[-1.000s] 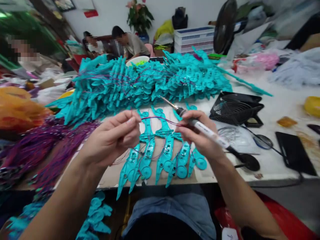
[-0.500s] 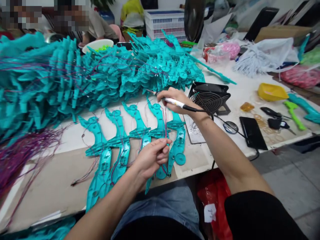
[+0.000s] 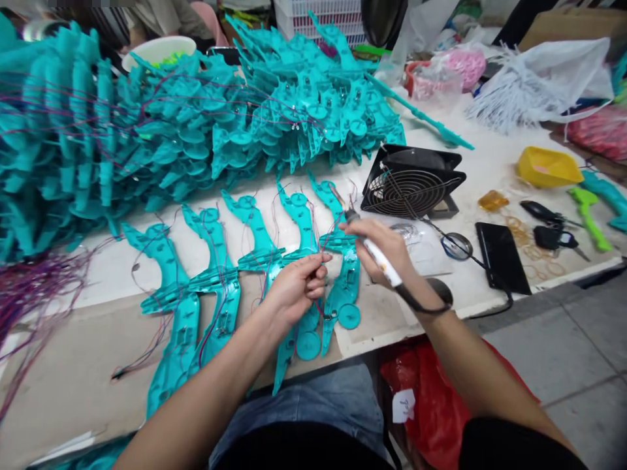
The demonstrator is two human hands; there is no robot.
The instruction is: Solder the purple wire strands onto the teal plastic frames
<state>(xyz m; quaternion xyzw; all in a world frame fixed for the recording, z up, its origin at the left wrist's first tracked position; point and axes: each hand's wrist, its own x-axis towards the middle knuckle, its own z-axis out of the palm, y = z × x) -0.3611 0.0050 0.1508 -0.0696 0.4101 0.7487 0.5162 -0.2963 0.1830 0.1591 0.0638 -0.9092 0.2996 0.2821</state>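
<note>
Soldering iron (image 3: 381,261): in your right hand (image 3: 382,251), fingers closed round it, tip up near the turquoise parts (image 3: 300,207) on the table (image 3: 83,352); your left hand (image 3: 298,284) pinches thin wires (image 3: 321,251) just beside; black fan (image 3: 411,183) behind, phone (image 3: 500,258) to the right

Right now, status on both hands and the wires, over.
Left hand pinched at thin wires. Right hand grips soldering iron, tip near a turquoise part. Black fan close beyond right hand.
</note>
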